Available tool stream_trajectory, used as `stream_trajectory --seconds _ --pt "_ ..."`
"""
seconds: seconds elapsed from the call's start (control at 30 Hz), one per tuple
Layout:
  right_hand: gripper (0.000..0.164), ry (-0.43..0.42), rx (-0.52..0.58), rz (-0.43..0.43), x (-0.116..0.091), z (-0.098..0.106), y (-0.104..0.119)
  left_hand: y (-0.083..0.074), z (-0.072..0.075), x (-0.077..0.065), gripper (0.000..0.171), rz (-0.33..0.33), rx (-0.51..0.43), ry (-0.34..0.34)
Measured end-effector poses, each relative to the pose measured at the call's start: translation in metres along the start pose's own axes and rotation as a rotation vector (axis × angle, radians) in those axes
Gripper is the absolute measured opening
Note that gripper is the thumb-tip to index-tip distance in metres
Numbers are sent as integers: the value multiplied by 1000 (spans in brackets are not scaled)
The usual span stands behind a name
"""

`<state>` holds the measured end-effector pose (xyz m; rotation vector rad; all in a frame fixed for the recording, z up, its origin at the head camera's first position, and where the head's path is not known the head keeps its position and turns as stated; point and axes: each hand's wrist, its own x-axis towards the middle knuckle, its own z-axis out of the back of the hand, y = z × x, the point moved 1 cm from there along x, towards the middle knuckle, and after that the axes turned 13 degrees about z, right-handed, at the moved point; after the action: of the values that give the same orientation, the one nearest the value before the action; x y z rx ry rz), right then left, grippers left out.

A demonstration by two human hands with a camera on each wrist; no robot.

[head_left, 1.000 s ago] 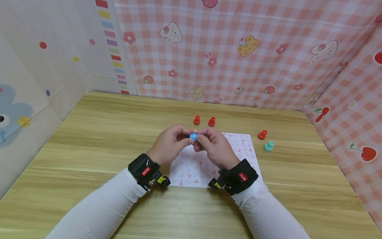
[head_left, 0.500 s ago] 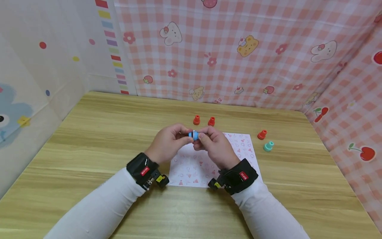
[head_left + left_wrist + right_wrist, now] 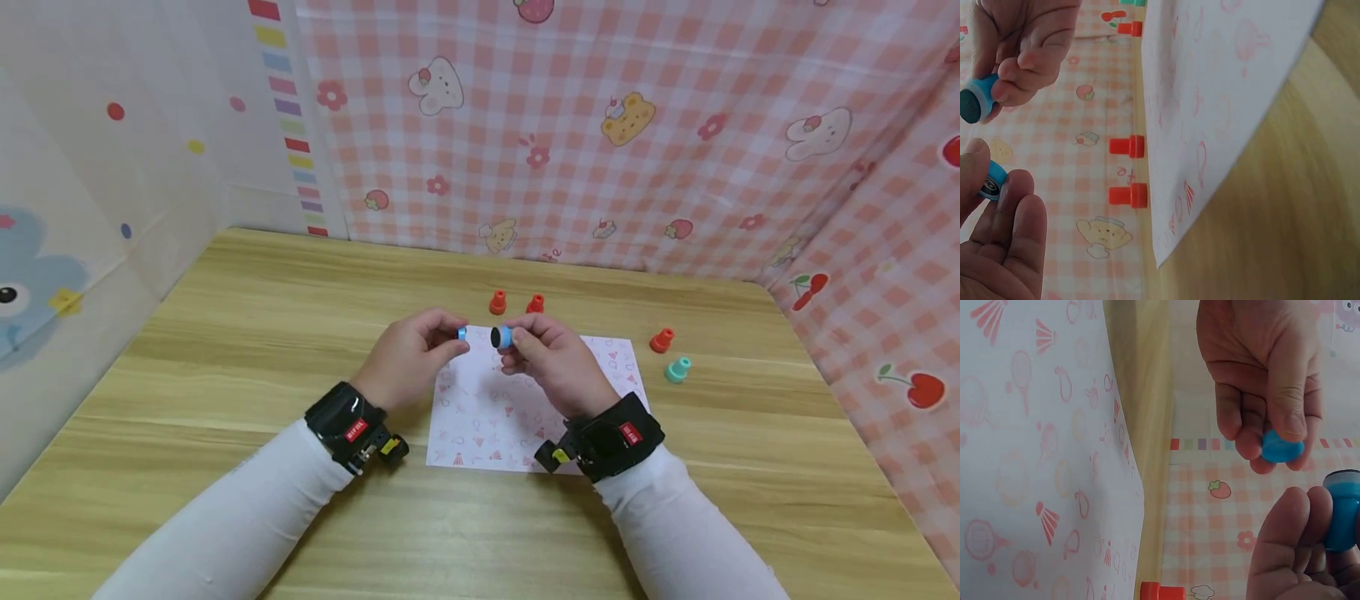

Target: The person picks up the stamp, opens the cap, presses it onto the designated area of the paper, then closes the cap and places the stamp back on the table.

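Observation:
My left hand (image 3: 408, 354) pinches a small blue cap (image 3: 461, 333) between thumb and fingers; the left wrist view shows a dark round mark on the cap (image 3: 991, 181). Across a short gap, my right hand (image 3: 566, 367) grips a blue toy stamp (image 3: 507, 337) by its handle. The stamp's dark round face points left, toward the cap. Both hands are held above a white sheet of paper (image 3: 480, 417) covered in pink and red prints, among them shuttlecocks and rackets.
Behind the paper stand two red stamps (image 3: 498, 302), the second red stamp (image 3: 536, 303) partly behind my right hand. Right of the sheet are another red stamp (image 3: 662, 340) and a teal stamp (image 3: 678, 370). Patterned cloth (image 3: 562, 192) hangs behind the wooden table (image 3: 300, 292).
The blue cap has come off the stamp. My left hand has drawn away to the left with the cap, while my right hand has shifted slightly right holding the stamp, its dark face now exposed.

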<state>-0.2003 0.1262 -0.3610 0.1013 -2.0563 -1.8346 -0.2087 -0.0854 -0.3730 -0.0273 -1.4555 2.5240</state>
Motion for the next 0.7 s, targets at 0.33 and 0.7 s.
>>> stream_trajectory --seconds 0.33,0.7 --pt "25 42 17 -36 5 1 9 7 8 0 18 1 29 -38" --pt "26 63 16 -86 11 0 16 12 15 0 20 35 40 -56"
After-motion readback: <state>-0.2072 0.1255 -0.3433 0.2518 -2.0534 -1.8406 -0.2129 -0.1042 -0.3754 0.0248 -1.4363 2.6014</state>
